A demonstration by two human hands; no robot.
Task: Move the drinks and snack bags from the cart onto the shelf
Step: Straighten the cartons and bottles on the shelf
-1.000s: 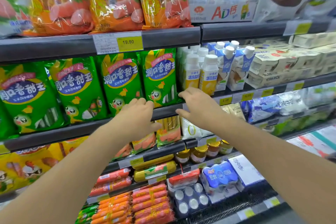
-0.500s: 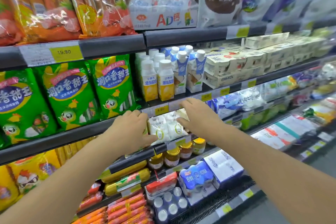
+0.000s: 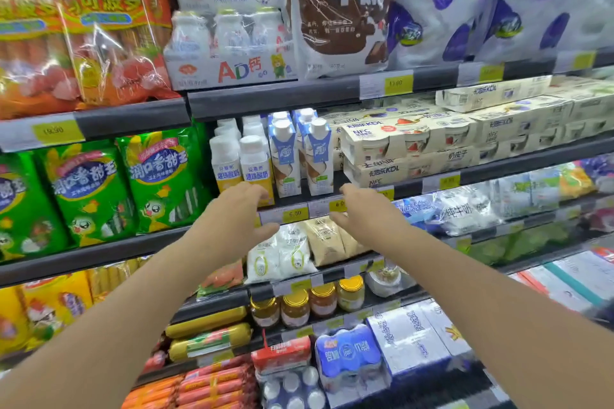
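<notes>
Both of my hands reach toward the middle shelf edge [image 3: 299,212] and hold nothing. My left hand [image 3: 232,219] has relaxed fingers just below the white drink bottles with yellow labels [image 3: 254,163]. My right hand [image 3: 362,209] is spread loosely beside the price tags, under the blue and white drink cartons [image 3: 319,156]. Green snack bags [image 3: 159,179] stand on the same shelf to the left. White and tan pouches [image 3: 295,252] sit on the shelf beneath my hands. No cart is in view.
Orange sausage bags [image 3: 99,26] and a bottled milk multipack [image 3: 229,43] fill the top shelf. Cream yogurt boxes [image 3: 415,149] are stacked at the right. Jars [image 3: 295,307], sausage rolls [image 3: 209,342] and milk packs [image 3: 352,355] sit on the lower shelves.
The view has swung right along the shelves. Both empty hands have shifted from the green bags to the shelf edge under the drink bottles and moved a little further apart.
</notes>
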